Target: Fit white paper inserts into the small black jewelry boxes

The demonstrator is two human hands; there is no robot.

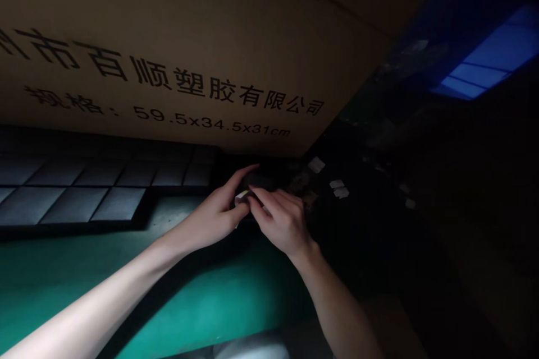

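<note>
- While a dark grid tray sits at nine o'clock on the green table, a cardboard carton looms at twelve
- Left hand grasps a small dark object, its shape unclear
- Right hand pinches it too
- White labels lie at three o'clock

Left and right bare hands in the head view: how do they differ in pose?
The bare left hand reaches up-right, fingers spread; the bare right hand curls its fingers leftward on top. The left forearm crosses a green mat; the right forearm sits in shadow. Both touch a small dark object.
</note>
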